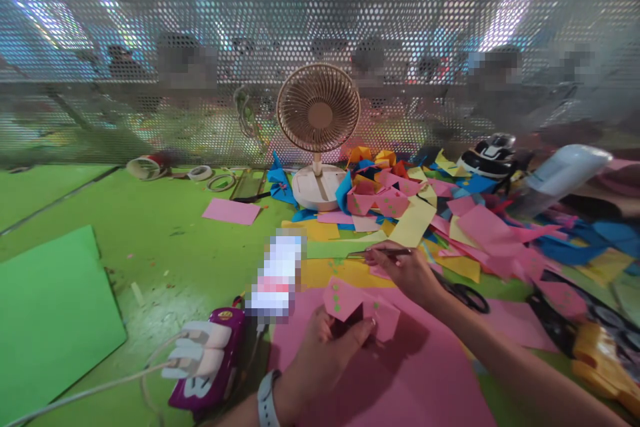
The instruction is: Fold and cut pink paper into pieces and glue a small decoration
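My left hand (325, 353), with a pale watch band on the wrist, pinches a folded pink paper piece (385, 313) that has small green bits on its faces. It is held above a large pink sheet (430, 380). My right hand (400, 267) grips what look like thin dark tweezers (397, 251), their tip pointing left over a light green paper strip (320, 250). Under that strip lies an orange-yellow paper (320, 273) with a few small green bits on it. The tweezers' tip is too small to tell whether it holds anything.
A fan (319, 110) stands at the back before a perforated metal screen (200, 13). Coloured paper scraps (480, 227) pile up at right, with black scissors (467, 297) near my forearm. A phone (277, 273), a purple power strip (217, 360) with cables and a green sheet (55, 320) lie left.
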`<state>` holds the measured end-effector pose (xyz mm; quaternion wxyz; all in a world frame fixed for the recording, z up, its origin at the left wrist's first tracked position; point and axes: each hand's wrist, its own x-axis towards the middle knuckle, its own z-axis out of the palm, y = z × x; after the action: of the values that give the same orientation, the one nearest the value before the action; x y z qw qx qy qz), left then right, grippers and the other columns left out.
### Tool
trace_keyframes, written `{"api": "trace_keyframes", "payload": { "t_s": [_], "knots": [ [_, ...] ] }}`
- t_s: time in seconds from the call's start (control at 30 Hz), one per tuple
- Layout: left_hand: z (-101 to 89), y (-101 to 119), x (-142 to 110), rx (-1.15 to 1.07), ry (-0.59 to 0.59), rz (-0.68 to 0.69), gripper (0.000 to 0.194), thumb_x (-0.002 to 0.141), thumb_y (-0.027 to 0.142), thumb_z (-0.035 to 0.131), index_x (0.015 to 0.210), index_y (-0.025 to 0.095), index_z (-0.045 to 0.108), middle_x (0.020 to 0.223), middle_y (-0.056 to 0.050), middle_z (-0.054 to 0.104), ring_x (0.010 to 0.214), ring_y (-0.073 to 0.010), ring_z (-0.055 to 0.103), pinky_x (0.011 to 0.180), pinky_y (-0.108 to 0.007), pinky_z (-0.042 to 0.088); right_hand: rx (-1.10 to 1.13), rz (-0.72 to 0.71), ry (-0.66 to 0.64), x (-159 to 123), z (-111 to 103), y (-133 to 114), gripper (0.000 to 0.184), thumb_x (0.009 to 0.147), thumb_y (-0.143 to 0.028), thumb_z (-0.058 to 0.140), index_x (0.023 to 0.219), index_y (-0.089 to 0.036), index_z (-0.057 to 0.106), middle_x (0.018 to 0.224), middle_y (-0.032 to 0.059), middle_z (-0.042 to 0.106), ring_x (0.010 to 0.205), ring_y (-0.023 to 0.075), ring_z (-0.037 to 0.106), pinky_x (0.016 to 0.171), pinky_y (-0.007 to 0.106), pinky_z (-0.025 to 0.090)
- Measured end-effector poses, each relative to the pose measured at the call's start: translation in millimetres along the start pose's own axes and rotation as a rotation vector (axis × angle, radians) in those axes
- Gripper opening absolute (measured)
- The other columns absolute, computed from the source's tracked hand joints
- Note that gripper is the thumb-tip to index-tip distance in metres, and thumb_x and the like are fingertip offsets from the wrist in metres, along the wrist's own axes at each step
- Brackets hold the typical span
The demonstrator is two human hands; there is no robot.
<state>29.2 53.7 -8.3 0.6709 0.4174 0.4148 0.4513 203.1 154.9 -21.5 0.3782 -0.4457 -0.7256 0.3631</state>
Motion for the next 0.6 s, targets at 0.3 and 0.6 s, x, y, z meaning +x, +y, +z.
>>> {"api": "trace_keyframes", "payload": {
  "t_s": [0.3,0.6],
  "knots": [
    [1.9,1.9,0.4,-0.012,0.011,-0.012,0.016,0.077,0.027,0.069,0.079,0.013,0.063,0.072,-0.003,0.064,0.065,-0.0117,0.057,0.063,-0.023,0.046,0.032,0.019,-0.006,0.4,1.4,5.4,0.024,0.088,-0.042,0.051,0.088,-0.024,0.066,0.090,0.0061,0.070,0.081,0.0221,0.068,0.065,0.032,0.058],
    [1.7,4.2,0.5,-0.013,0.003,0.008,0.014,0.078,0.026,0.068,0.078,0.013,0.064,0.072,-0.001,0.063,0.065,-0.0103,0.056,0.062,-0.022,0.045,0.026,0.004,-0.011,-0.3,3.3,6.1,0.026,0.088,-0.043,0.051,0.090,-0.023,0.066,0.087,0.0056,0.071,0.079,0.0214,0.068,0.066,0.031,0.057]
  ]
}}
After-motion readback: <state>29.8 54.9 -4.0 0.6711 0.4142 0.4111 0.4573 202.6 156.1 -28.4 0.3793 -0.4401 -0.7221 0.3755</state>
